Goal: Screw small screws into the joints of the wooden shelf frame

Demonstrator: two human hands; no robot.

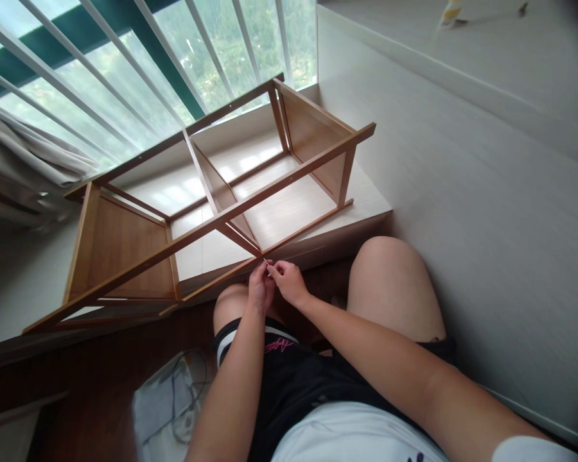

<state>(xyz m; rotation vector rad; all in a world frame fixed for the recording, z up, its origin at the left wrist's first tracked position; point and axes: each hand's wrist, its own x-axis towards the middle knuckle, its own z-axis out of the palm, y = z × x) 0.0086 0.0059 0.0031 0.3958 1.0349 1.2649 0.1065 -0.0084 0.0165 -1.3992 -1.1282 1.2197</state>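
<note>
A wooden shelf frame [207, 218] lies on its side on a pale window ledge [366, 199], its open side facing me. My left hand [260, 290] and my right hand [289, 282] meet just below the frame's lower front rail [298, 234], near where a divider joins it. The fingers of both hands are pinched together around a thin small metal piece [266, 263], too small to name. The hands hover above my knees, close to the rail.
A window with white bars [125, 70] runs behind the frame, with a curtain [24, 167] bunched at the left. A white wall [486, 192] rises at the right. Dark wooden floor [101, 372] below holds a pale bag with a cable [173, 398].
</note>
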